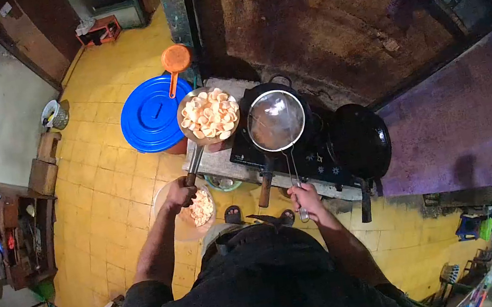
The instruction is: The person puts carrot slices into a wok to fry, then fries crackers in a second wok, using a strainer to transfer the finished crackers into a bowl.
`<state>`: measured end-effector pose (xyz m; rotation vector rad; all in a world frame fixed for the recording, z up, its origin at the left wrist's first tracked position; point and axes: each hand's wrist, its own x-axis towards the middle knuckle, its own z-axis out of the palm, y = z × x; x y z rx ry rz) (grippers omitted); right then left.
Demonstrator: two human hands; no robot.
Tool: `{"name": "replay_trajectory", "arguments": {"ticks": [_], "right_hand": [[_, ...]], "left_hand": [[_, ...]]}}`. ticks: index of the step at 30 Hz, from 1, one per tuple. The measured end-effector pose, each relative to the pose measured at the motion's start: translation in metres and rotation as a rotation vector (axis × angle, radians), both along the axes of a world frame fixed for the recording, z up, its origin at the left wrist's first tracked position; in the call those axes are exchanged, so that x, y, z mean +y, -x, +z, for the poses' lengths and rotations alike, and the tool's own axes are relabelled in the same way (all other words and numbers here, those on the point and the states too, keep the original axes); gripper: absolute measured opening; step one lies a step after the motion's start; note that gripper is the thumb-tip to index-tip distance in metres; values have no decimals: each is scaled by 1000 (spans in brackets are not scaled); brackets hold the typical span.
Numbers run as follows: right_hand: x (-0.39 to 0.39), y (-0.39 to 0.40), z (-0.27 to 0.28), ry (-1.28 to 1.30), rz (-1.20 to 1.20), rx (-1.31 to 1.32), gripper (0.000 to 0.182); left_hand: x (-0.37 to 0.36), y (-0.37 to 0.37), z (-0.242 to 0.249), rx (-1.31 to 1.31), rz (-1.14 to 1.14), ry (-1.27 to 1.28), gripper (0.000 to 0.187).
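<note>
Yellow-tiled floor, stove on worktop [215, 165]. Left hand [179, 194] clenched around ladle [208, 116] of pale crackers, raised beside wok [276, 99]. Right hand [305, 197] gripping wire strainer [276, 120], apparently over the wok.

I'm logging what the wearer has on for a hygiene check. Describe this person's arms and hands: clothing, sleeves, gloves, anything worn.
Both hands are bare: no gloves on the left hand or the right hand. The forearms are uncovered too. The person wears a dark, near-black top whose short sleeves end around the upper arm. No watch, bracelet or ring can be made out at this size and in this dim light.
</note>
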<state>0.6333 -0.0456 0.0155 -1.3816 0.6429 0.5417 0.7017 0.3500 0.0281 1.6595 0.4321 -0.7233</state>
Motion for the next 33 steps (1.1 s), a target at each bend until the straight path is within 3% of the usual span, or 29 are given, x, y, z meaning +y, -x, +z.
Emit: {"name": "replay_trajectory", "arguments": {"ticks": [9, 13, 16, 19, 20, 22, 25, 26, 27, 29, 31, 33], "right_hand": [[-24, -12, 23, 424, 94, -26, 16], [-21, -30, 21, 729, 116, -62, 22], [-11, -44, 12, 1276, 303, -203, 27], [-8, -46, 4, 1343, 428, -281, 23], [-13, -43, 4, 1342, 425, -278, 23], [-13, -40, 35, 653, 73, 17, 20], [-16, -29, 22, 578, -83, -32, 17], [-17, -29, 5, 770, -13, -88, 16], [-17, -27, -15, 767, -18, -86, 16], [-15, -23, -40, 593, -103, -48, 14], [2, -22, -24, 495, -149, -33, 12], [10, -22, -16, 66, -218, 46, 12]], "left_hand": [[3, -2, -31, 2, 63, 103, 17], [5, -4, -41, 24, 48, 63, 16], [4, -2, -40, -3, 38, 73, 17], [1, -3, -29, 36, 49, 46, 20], [0, -2, -24, 37, 38, 43, 20], [0, 0, -28, 46, 33, 32, 22], [3, 3, -40, 105, 107, 66, 22], [4, 4, -41, 106, 102, 63, 22], [5, 5, -39, 157, 124, 101, 22], [4, 4, -37, 208, 146, 135, 22], [1, 5, -40, 198, 194, 165, 21], [3, 6, -44, 183, 170, 163, 22]]}}
